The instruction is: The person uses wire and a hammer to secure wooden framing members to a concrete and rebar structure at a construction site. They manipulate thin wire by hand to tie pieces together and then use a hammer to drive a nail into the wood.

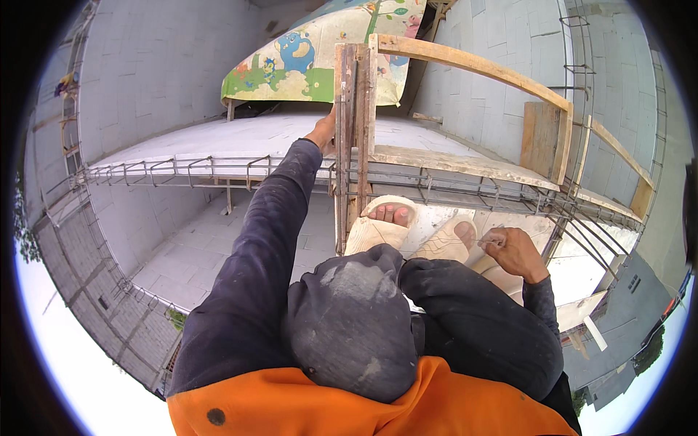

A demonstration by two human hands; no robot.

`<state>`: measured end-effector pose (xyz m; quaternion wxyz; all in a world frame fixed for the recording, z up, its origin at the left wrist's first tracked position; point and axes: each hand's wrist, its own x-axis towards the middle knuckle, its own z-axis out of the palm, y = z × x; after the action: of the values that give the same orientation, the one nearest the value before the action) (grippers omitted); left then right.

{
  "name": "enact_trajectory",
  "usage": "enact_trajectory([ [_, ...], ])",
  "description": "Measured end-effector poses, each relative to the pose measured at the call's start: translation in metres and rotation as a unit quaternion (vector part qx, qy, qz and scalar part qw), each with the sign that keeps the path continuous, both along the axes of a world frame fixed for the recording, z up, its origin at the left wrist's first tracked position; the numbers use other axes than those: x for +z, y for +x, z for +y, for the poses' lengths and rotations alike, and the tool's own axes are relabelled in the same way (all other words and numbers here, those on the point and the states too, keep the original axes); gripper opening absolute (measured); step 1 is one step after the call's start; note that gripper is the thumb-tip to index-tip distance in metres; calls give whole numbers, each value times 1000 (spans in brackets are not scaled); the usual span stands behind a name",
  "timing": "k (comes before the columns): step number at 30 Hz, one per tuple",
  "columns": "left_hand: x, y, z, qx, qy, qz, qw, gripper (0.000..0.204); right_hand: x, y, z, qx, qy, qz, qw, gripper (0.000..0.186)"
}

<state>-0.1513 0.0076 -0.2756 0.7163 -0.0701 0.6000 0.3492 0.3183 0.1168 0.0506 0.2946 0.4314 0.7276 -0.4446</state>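
Observation:
Out ahead, my left hand [323, 132] grips the far left side of an upright wooden formwork post [349, 120]; its fingertips are hidden behind the boards. My right hand [515, 252] is closed in a pinch near my knee. A thin tie wire seems to stick out of its fingertips, though it is very fine here. Under and beside the post runs a rebar cage [247, 171] with bent stirrups. My feet in pale sandals [378, 232] rest just right of the post's lower end.
A curved wooden board [472, 62] extends right from the post's top, meeting a plywood panel [539, 138]. Grey block walls [167, 65] surround a drop to the lower floor at left. A printed play mat [305, 65] hangs beyond. Bare rebar ends [590, 240] project at right.

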Motion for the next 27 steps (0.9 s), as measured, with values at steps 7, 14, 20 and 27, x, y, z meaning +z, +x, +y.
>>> enact_trajectory([
  [7,66,-1,14,-113,-12,220,969,68,2,26,-7,-85,-21,16,996,23],
  [14,64,14,9,-82,-19,168,982,72,4,44,-27,-95,-34,53,993,21],
  [20,44,1,5,-82,-24,188,978,57,7,40,-27,-118,-53,52,990,24],
  [27,64,10,9,-59,-14,210,976,43,2,32,-26,-89,-63,44,993,27],
])
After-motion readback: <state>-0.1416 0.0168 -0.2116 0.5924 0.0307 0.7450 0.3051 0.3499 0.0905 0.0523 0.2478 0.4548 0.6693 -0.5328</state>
